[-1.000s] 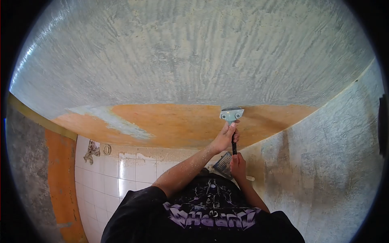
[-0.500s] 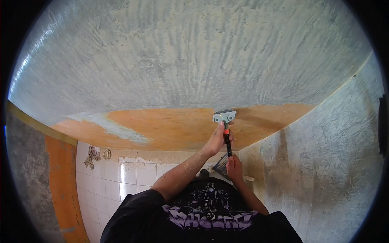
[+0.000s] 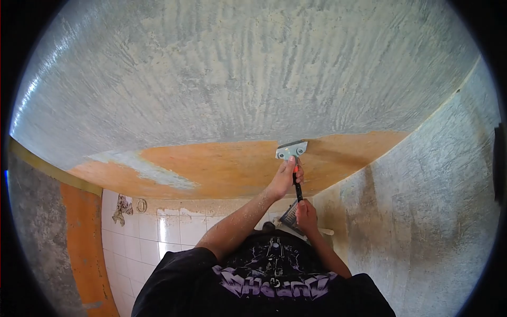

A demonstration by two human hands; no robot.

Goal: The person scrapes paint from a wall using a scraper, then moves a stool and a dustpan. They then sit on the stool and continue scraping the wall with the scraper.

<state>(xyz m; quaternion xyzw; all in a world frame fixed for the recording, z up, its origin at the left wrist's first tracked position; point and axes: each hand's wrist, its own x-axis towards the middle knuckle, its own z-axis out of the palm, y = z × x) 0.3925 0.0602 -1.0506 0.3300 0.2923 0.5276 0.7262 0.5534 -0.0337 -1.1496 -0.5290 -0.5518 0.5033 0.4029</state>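
My left hand (image 3: pixel 285 178) is closed around the upper handle of a wall scraper (image 3: pixel 291 151), just below its wide metal head. Lower down, my right hand (image 3: pixel 306 215) grips the end of the black handle, which has a red band. The blade's edge meets the orange paint (image 3: pixel 227 164) on the wall, near the border with the bare grey surface (image 3: pixel 227 79). Whether the blade presses on the wall cannot be made out. Pale flecks cling to my left forearm.
On the right, a second scraped wall (image 3: pixel 412 211) meets this one at a corner. White floor tiles (image 3: pixel 179 230) lie below with debris along the wall. A crumpled cloth (image 3: pixel 122 207) and a ring-shaped object (image 3: pixel 141 205) are at left. A dark box-like item (image 3: pixel 289 215) sits behind my right hand.
The scraper head has tilted a little, its right end now higher. Both hands stay on the handle in nearly the same place, and the view has shifted slightly.
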